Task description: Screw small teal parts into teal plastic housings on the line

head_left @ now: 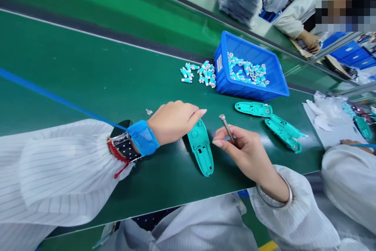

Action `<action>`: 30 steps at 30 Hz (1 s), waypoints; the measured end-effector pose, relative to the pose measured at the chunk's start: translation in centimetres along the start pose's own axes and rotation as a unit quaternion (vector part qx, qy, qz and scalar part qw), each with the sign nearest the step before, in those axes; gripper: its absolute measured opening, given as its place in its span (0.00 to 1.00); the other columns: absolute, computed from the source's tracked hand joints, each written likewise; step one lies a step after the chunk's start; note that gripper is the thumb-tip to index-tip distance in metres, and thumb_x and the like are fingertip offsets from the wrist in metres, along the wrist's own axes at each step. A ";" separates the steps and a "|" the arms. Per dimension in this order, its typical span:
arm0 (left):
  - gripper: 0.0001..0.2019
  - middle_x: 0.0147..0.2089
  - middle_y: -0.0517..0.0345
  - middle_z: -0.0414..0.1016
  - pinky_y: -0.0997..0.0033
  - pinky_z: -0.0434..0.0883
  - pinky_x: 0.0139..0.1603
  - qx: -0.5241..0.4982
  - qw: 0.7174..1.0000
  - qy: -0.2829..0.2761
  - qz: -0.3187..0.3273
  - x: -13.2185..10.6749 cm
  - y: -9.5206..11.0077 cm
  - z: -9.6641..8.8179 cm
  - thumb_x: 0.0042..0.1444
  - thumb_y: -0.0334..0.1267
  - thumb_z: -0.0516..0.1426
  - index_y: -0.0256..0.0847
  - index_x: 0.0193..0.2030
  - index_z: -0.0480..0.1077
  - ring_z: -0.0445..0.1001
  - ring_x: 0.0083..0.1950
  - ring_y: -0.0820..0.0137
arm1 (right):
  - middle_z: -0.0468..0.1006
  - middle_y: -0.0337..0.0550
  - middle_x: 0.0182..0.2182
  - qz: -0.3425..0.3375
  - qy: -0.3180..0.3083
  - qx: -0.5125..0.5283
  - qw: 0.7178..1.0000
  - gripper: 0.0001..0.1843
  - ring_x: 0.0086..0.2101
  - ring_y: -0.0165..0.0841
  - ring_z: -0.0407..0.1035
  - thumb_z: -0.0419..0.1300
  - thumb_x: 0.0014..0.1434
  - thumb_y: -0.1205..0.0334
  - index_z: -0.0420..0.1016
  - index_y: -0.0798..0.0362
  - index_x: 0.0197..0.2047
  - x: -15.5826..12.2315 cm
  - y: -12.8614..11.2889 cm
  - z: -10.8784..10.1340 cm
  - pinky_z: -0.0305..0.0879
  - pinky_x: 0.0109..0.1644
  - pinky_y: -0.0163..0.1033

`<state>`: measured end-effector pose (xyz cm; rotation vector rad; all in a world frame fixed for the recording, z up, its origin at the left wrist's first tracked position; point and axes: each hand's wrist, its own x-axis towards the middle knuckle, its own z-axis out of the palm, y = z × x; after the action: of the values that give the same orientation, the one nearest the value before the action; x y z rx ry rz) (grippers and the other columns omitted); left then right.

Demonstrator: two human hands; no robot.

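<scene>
My left hand (173,120) rests on the green belt with its fingers curled; the fingertips press on the upper end of a teal plastic shell (201,147) that lies open side up. A blue wrist strap (143,137) circles that wrist. My right hand (246,151) is closed around a thin metal rod with a flat round head (226,127), held upright just right of the shell.
A blue bin (249,86) of small teal-and-white parts stands behind, with a loose pile (199,74) of the same parts to its left. More teal shells (279,127) lie at right. A small metal piece (149,111) lies on the belt. Other people work at right.
</scene>
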<state>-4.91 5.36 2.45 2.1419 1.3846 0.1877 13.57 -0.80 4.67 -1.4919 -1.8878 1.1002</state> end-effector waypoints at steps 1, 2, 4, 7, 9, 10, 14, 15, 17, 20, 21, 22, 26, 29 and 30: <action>0.24 0.25 0.55 0.70 0.70 0.50 0.27 0.002 1.000 0.001 -0.002 -0.1 0.0 0.0 0.61 0.51 0.38 0.41 0.26 0.67 0.66 0.27 0.67 | 0.70 0.38 0.29 0.002 -0.004 0.006 1.000 0.07 0.23 0.23 0.57 0.60 0.55 0.61 0.71 0.55 0.29 0.0 0.0 0.2 0.54 0.24 0.31; 0.25 0.26 0.55 0.70 0.70 0.51 0.27 0.005 1.000 0.001 -0.003 -0.1 0.0 -0.1 0.61 0.51 0.38 0.41 0.27 0.68 0.66 0.27 0.66 | 0.69 0.38 0.29 0.004 -0.006 0.011 1.000 0.06 0.23 0.23 0.57 0.61 0.54 0.61 0.71 0.55 0.29 0.1 0.0 0.3 0.54 0.24 0.31; 0.25 0.27 0.55 0.71 0.70 0.52 0.27 0.011 1.000 0.002 -0.005 -0.1 0.1 -0.1 0.61 0.51 0.38 0.41 0.27 0.68 0.67 0.27 0.66 | 0.67 0.37 0.27 0.017 -0.011 0.024 1.000 0.07 0.23 0.23 0.56 0.62 0.53 0.61 0.71 0.55 0.28 0.4 -0.1 0.4 0.53 0.23 0.31; 0.25 0.28 0.54 0.72 0.70 0.54 0.27 0.019 1.000 0.004 -0.007 0.0 0.3 -0.1 0.61 0.51 0.37 0.41 0.28 0.69 0.69 0.29 0.64 | 0.67 0.37 0.23 0.057 -0.026 0.054 0.997 0.10 0.22 0.23 0.56 0.63 0.52 0.58 0.71 0.56 0.27 0.6 -0.2 0.3 0.52 0.23 0.31; 0.26 0.29 0.54 0.73 0.70 0.55 0.28 0.021 1.000 0.005 -0.007 0.1 0.4 -0.1 0.61 0.51 0.37 0.42 0.29 0.70 0.70 0.30 0.63 | 0.66 0.35 0.20 0.082 -0.036 0.066 0.994 0.10 0.20 0.22 0.53 0.63 0.52 0.57 0.72 0.56 0.27 0.6 -0.2 0.2 0.49 0.21 0.31; 0.26 0.29 0.53 0.73 0.69 0.56 0.28 0.022 1.000 0.005 -0.007 0.1 0.4 -0.1 0.61 0.51 0.37 0.41 0.29 0.70 0.70 0.30 0.63 | 0.65 0.34 0.19 0.093 -0.038 0.068 0.993 0.11 0.19 0.22 0.51 0.63 0.51 0.57 0.72 0.56 0.27 0.6 -0.2 0.2 0.47 0.20 0.31; 0.26 0.30 0.52 0.73 0.68 0.59 0.29 0.028 1.000 0.002 -0.006 0.1 0.5 -0.1 0.61 0.50 0.37 0.41 0.30 0.71 0.71 0.32 0.61 | 0.69 0.37 0.21 0.114 -0.060 0.075 0.989 0.10 0.21 0.23 0.54 0.64 0.50 0.57 0.74 0.56 0.28 0.5 0.2 0.0 0.49 0.21 0.31; 0.26 0.30 0.51 0.73 0.68 0.59 0.30 0.030 1.000 0.000 -0.005 0.2 0.5 -0.1 0.61 0.50 0.37 0.41 0.30 0.71 0.71 0.32 0.61 | 0.71 0.38 0.23 0.113 -0.065 0.075 0.989 0.09 0.22 0.23 0.56 0.64 0.50 0.57 0.75 0.55 0.28 0.5 0.3 0.0 0.51 0.22 0.32; 0.26 0.30 0.51 0.73 0.68 0.60 0.30 0.035 0.999 -0.006 -0.002 0.2 0.5 -0.2 0.61 0.50 0.37 0.41 0.31 0.72 0.72 0.32 0.61 | 0.73 0.39 0.27 0.106 -0.073 0.075 0.989 0.08 0.25 0.25 0.60 0.64 0.50 0.58 0.75 0.55 0.29 0.4 0.5 0.0 0.54 0.25 0.33; 0.25 0.30 0.50 0.73 0.67 0.61 0.30 0.041 0.999 -0.016 0.000 0.4 0.6 -0.2 0.61 0.50 0.38 0.41 0.32 0.73 0.72 0.33 0.59 | 0.74 0.40 0.28 0.083 -0.075 0.061 0.992 0.05 0.26 0.26 0.61 0.63 0.52 0.62 0.75 0.55 0.29 0.3 0.5 0.1 0.55 0.26 0.33; 0.25 0.30 0.50 0.73 0.67 0.61 0.30 0.043 0.999 -0.018 0.000 0.4 0.6 -0.2 0.60 0.50 0.38 0.41 0.33 0.73 0.72 0.33 0.59 | 0.74 0.40 0.29 0.071 -0.072 0.050 0.994 0.04 0.26 0.26 0.61 0.62 0.52 0.63 0.75 0.55 0.29 0.3 0.5 0.2 0.55 0.26 0.33; 0.25 0.30 0.50 0.73 0.67 0.61 0.30 0.044 0.999 -0.021 -0.001 0.5 0.6 -0.2 0.60 0.50 0.39 0.41 0.34 0.73 0.72 0.33 0.59 | 0.74 0.40 0.29 0.055 -0.066 0.036 0.996 0.03 0.26 0.25 0.61 0.61 0.53 0.65 0.75 0.55 0.29 0.2 0.4 0.3 0.55 0.26 0.32; 0.25 0.32 0.50 0.74 0.65 0.63 0.32 0.048 0.998 -0.029 -0.004 0.4 0.7 -0.2 0.60 0.50 0.39 0.41 0.36 0.74 0.72 0.35 0.58 | 0.74 0.39 0.28 -0.019 -0.051 -0.031 0.998 0.05 0.25 0.24 0.61 0.58 0.54 0.72 0.75 0.56 0.30 0.2 0.1 0.3 0.54 0.25 0.30; 0.25 0.33 0.50 0.75 0.64 0.65 0.35 0.048 0.998 -0.033 -0.006 0.4 0.8 -0.2 0.60 0.50 0.39 0.41 0.38 0.74 0.73 0.37 0.58 | 0.73 0.38 0.27 -0.071 -0.085 -0.076 0.991 0.07 0.25 0.23 0.61 0.55 0.55 0.75 0.73 0.56 0.30 0.3 -0.3 -0.1 0.54 0.25 0.29; 0.25 0.34 0.50 0.75 0.64 0.65 0.36 0.048 0.998 -0.034 -0.007 0.4 0.8 -0.2 0.60 0.50 0.39 0.41 0.38 0.74 0.73 0.38 0.58 | 0.72 0.37 0.26 -0.089 -0.096 -0.098 0.987 0.08 0.24 0.23 0.61 0.55 0.55 0.75 0.72 0.56 0.30 0.4 -0.4 -0.3 0.54 0.26 0.29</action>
<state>-4.21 5.54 2.94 2.1949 1.3948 0.0432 13.42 -0.34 5.10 -1.3257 -2.2721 1.0313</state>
